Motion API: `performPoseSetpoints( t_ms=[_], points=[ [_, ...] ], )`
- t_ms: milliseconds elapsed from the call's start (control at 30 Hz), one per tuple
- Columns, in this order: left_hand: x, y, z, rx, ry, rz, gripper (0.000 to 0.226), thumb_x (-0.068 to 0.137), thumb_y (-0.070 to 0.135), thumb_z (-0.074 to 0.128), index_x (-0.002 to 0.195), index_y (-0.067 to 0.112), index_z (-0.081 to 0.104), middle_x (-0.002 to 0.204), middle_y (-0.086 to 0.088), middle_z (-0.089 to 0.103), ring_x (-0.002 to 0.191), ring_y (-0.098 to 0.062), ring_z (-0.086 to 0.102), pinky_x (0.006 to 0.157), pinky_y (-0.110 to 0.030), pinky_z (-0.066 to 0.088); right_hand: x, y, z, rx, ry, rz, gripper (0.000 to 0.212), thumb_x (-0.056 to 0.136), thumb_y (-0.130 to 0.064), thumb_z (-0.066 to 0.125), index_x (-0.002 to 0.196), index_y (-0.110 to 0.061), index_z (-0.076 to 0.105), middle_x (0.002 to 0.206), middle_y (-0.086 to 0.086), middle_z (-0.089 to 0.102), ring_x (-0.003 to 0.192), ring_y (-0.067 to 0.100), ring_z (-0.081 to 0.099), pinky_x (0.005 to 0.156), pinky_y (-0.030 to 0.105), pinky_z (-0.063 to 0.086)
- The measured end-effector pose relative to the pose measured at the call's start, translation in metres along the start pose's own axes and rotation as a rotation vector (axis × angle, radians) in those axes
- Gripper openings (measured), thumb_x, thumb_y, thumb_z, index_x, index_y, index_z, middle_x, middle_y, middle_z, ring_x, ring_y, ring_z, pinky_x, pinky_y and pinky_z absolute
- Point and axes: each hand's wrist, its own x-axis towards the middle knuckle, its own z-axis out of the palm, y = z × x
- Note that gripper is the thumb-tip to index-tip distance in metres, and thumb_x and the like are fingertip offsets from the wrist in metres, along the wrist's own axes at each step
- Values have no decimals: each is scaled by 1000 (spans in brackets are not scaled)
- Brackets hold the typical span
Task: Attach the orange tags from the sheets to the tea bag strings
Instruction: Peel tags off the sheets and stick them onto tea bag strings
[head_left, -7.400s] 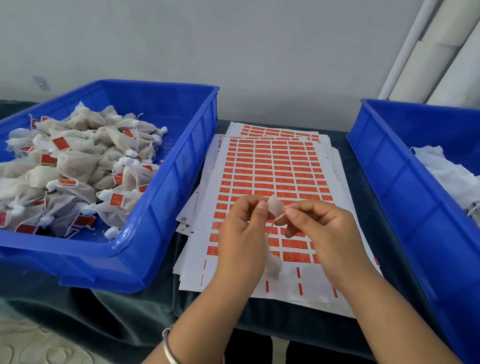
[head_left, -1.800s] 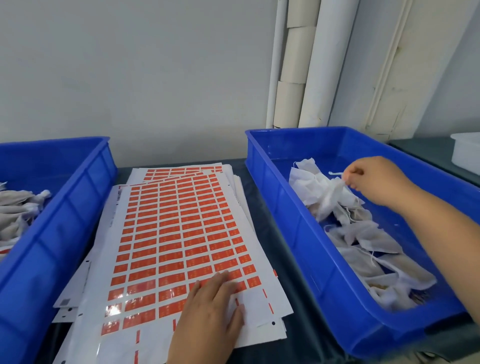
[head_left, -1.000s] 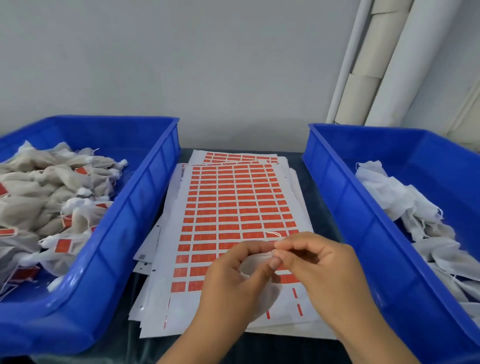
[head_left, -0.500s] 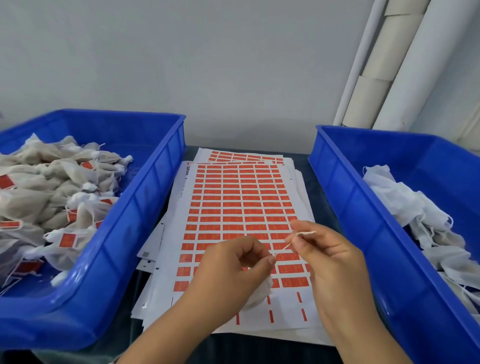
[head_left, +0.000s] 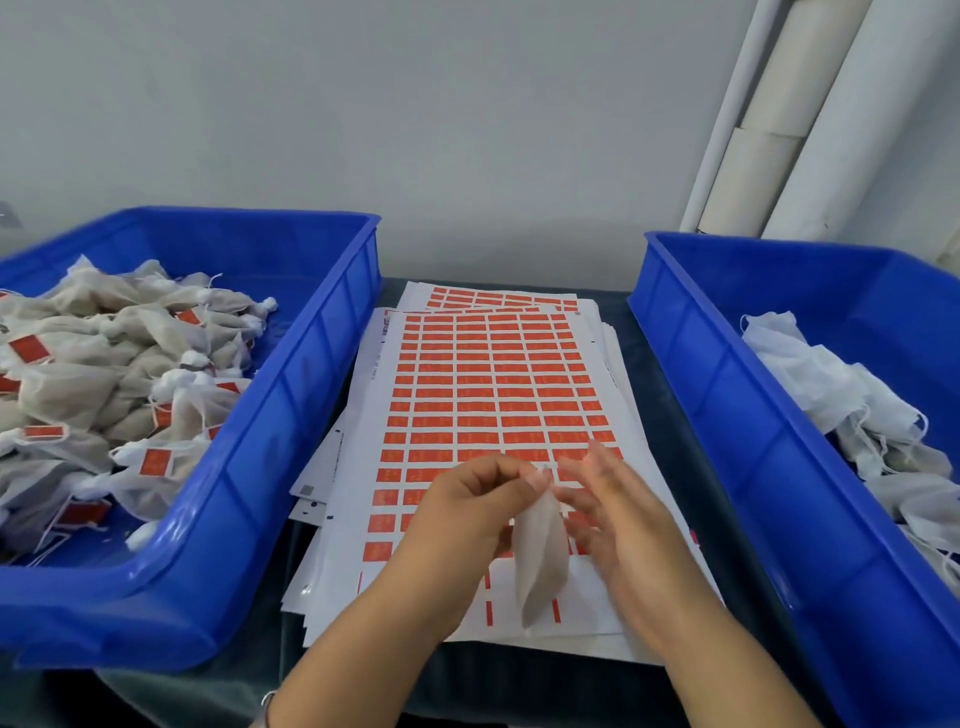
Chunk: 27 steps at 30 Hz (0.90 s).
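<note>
A stack of white sheets (head_left: 488, 384) printed with rows of orange tags lies on the table between two bins. Above its near end, my left hand (head_left: 467, 514) pinches the top of a pale tea bag (head_left: 540, 556), which hangs down between my hands. My right hand (head_left: 618, 519) is beside the bag with its fingers spread and blurred, holding nothing that I can see. The bag's string is too fine to make out.
A blue bin (head_left: 291, 415) on the left holds several tagged tea bags (head_left: 104, 374). A blue bin (head_left: 727, 415) on the right holds white untagged bags (head_left: 852, 395). White pipes (head_left: 779, 119) stand against the wall at the back right.
Half a second ago my right hand pinched the string pulled out from the bag. Now its fingers are spread, and the bag hangs lower from my left hand.
</note>
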Motion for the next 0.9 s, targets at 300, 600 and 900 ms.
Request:
performPoseSetpoints(
  t_ms=[300, 600, 900],
  points=[
    [5, -2, 5, -75, 163, 41, 13, 81, 31, 63, 75, 25, 72, 84, 4, 70, 90, -21, 66, 79, -35, 57, -12, 14, 23, -430, -48, -19, 4, 87, -39, 62, 85, -37, 60, 79, -18, 66, 76, -7, 62, 55, 4, 44],
    [16, -1, -17, -339, 342, 13, 18, 89, 31, 58, 82, 19, 70, 71, 5, 70, 76, -12, 64, 77, -30, 53, -12, 7, 10, -46, -183, 91, 11, 82, -33, 65, 76, -31, 74, 75, -7, 69, 94, 17, 61, 88, 27, 44],
    [-10, -24, -30, 94, 215, 118, 13, 81, 25, 64, 69, 21, 69, 76, 5, 71, 76, -9, 68, 64, -18, 55, -2, 6, -7, 791, -239, 123, 45, 42, -19, 94, 83, -11, 75, 75, 9, 67, 64, 17, 65, 64, 33, 57]
  ],
)
